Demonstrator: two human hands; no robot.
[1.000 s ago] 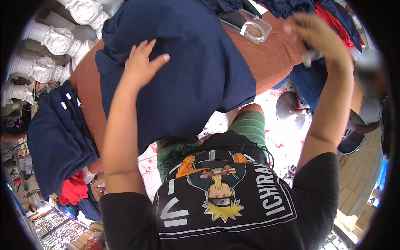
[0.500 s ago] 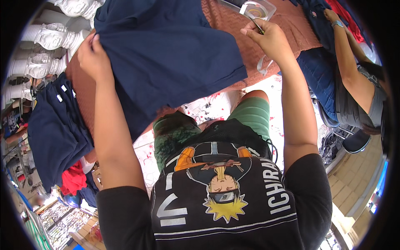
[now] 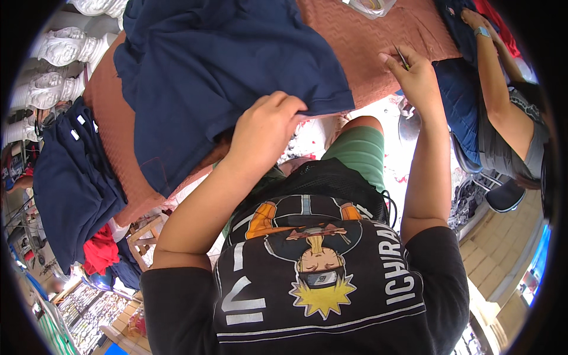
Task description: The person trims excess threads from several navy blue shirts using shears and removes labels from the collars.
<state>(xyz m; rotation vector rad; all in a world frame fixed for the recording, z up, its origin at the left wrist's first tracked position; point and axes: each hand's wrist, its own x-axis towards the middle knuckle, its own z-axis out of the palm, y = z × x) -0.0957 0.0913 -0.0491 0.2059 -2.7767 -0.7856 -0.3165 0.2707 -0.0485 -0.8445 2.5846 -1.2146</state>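
A navy garment [image 3: 236, 65] lies spread over the brown-covered table, its near edge hanging toward my lap. At this hem my left hand [image 3: 266, 127] is closed, thumb and fingers pinching the cloth near its right corner. To the right and away from the cloth, my right hand [image 3: 418, 80] holds small snips [image 3: 402, 58] with a thin dark point and a bit of yellow-green. Most of the snips is hidden in my palm and fingers.
A brown textured cloth [image 3: 378, 44] covers the table. A clear plastic container [image 3: 371, 6] stands at the far edge. Navy garments [image 3: 77, 171] are piled at left, above red cloth [image 3: 100, 249]. White balusters [image 3: 62, 44] line the far left. Another person's arm [image 3: 500, 89] works at right.
My left hand has moved right and nearer, from the garment's far left side to its near hem. The right hand with the snips has shifted right and toward me.
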